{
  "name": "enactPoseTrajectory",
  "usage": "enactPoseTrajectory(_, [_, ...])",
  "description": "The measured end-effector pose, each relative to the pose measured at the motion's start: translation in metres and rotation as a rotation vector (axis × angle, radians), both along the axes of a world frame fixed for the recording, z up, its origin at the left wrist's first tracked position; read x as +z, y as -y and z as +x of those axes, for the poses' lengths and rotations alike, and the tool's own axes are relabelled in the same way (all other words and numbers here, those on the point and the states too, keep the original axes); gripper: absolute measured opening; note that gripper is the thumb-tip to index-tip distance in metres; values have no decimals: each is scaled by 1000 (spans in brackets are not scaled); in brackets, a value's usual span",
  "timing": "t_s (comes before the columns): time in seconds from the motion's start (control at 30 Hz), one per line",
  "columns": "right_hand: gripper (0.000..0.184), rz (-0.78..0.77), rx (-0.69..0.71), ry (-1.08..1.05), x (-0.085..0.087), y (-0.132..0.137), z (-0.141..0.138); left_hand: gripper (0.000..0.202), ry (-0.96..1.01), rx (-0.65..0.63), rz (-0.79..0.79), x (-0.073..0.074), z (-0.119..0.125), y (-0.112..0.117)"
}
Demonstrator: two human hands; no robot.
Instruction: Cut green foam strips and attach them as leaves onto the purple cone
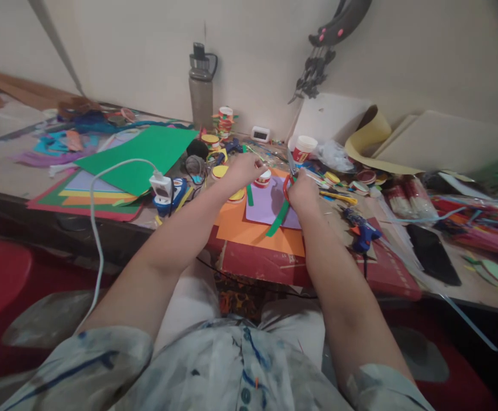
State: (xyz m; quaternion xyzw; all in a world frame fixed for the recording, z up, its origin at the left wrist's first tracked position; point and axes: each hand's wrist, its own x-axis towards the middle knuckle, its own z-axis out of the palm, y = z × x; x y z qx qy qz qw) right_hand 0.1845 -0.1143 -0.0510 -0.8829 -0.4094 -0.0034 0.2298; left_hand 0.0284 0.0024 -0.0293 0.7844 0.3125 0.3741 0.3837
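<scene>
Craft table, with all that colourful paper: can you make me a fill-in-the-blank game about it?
The right hand holds red-handled ____.
The top sheet of the paper stack is ____.
The larger sheet under the purple paper is ____.
The black phone lies nearer the ____ hand.

Missing words: scissors; green; orange; right.

Scissors (pixel 292 164) partly hidden; red seat (pixel 0 279) cut off by left edge.

Worn on the head, the camera looks forward and down, close above the shirt (pixel 232 371) at six o'clock, toward the wall (pixel 257 63) at twelve.
</scene>
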Motion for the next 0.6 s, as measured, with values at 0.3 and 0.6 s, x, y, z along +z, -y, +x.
enactPoseTrajectory(0.3, [47,570,111,-224,4,-2,20,35,-41,-254,-413,13,1,25])
enactPoseTrajectory(0.6, [63,1060,404,-486,37,16,-7,80,-1,-577,-1028,23,3,42])
